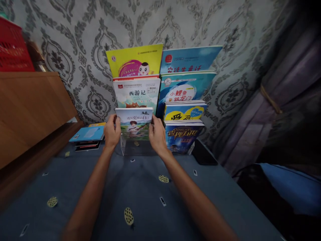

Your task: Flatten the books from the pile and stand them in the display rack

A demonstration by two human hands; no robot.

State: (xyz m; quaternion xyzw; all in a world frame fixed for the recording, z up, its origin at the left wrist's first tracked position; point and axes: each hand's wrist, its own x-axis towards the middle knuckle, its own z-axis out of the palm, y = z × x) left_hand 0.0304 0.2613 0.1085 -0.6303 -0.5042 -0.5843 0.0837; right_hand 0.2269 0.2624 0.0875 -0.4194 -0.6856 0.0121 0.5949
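Head view: slim book [134, 125] between left hand [112, 132] and right hand [157, 134].

Your pale, illustrated rectangular book [135, 124] has a smooth paper cover; the clear, open-fronted rack [123, 148] looks like glossy plastic, the dark-blue patterned counter [145, 227] matt, the brown boxy cabinet [30, 113] wooden.
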